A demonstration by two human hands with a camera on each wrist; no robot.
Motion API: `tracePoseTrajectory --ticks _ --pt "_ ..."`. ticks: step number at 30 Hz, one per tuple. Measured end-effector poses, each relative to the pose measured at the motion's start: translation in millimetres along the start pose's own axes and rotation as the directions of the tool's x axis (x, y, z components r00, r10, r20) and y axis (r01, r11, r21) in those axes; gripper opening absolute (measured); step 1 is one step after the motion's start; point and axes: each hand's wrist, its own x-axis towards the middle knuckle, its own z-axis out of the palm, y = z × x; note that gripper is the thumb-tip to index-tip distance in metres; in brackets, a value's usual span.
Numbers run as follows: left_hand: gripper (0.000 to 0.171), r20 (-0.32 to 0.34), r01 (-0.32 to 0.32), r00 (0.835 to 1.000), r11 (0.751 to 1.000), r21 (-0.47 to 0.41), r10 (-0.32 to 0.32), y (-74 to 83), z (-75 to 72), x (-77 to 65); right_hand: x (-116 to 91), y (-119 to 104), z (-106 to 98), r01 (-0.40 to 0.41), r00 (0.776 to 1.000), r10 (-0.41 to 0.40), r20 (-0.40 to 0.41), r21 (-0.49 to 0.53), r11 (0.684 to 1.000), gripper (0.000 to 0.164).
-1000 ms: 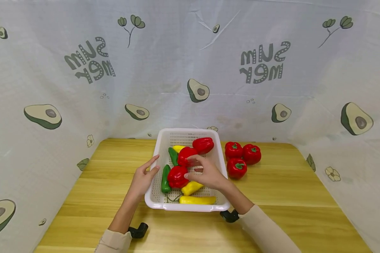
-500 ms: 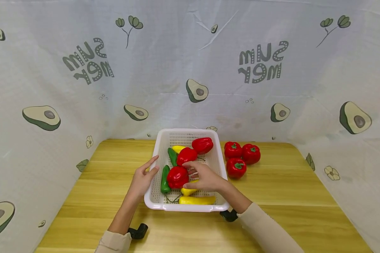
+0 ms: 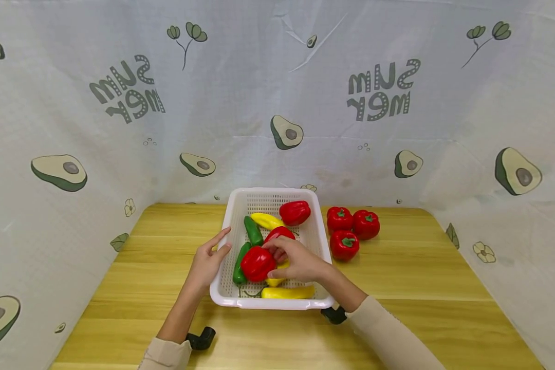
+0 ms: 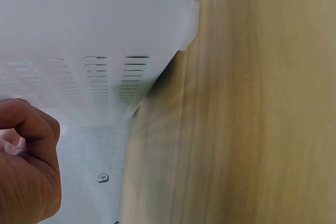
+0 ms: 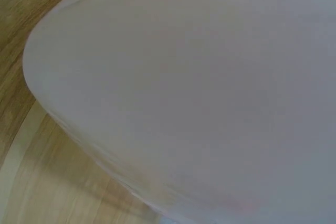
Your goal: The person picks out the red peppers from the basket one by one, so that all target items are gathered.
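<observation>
My left hand [image 3: 209, 263] holds the left rim of a white plastic basket [image 3: 277, 304], thumb over the edge. In the left wrist view the bent fingers of the left hand [image 4: 29, 161] are against the slotted basket wall [image 4: 68, 30]. Inside the basket my right hand [image 3: 300, 261] has thumb and fingers around the right side of a red bell pepper [image 3: 255, 265]. A second red pepper [image 3: 277, 234] lies just behind, partly hidden by the fingers. Two green peppers [image 3: 253, 230] lie at left. A yellow pepper [image 3: 277, 281] is partly under the right hand.
Also in the basket are a red pepper [image 3: 295, 213] at the back, a yellow pepper [image 3: 266, 221] and a long yellow pepper [image 3: 288, 293] in front. Three red bell peppers [image 3: 344, 245] stand on the wooden table [image 3: 421, 288], right of the basket. A printed curtain [image 3: 240, 92] encloses the table.
My right hand has come forward from the rear red pepper to the front one, which has turned and shifted slightly left. The rear red pepper has shifted right, uncovering more yellow pepper. My left hand stays put.
</observation>
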Motion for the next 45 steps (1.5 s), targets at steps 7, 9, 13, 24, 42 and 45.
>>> tracePoseTrajectory --ticks 7,9,13,24,42,45 --pt "0.046 0.005 -0.006 1.0 1.0 0.019 0.006 0.3 -0.6 0.0 0.4 -0.2 1.4 0.023 0.998 -0.022 0.056 -0.016 1.0 0.044" --pt "0.046 0.004 -0.009 1.0 1.0 0.02 0.009 0.6 -0.7 0.0 0.2 -0.6 1.8 0.016 0.998 -0.014 0.066 -0.031 0.999 0.046" --pt "0.046 0.003 -0.01 1.0 1.0 0.012 0.009 0.3 -0.4 1.0 -0.5 -0.8 2.3 -0.003 0.997 0.006 0.077 -0.048 0.999 0.064" --pt "0.046 0.008 -0.016 1.0 1.0 0.01 0.016 1.3 0.5 1.2 -0.3 0.1 4.1 0.016 0.992 -0.003 0.123 -0.101 0.995 0.072" --pt "0.046 0.005 -0.008 1.0 1.0 -0.008 0.008 1.1 0.3 -1.5 -5.6 -2.2 2.9 0.066 0.998 -0.066 -0.003 -0.026 0.997 0.069" --pt "0.047 0.015 -0.009 1.0 1.0 -0.018 0.009 0.8 0.3 -2.4 -6.3 -1.1 2.7 0.039 0.999 -0.038 -0.03 0.026 0.999 0.072"
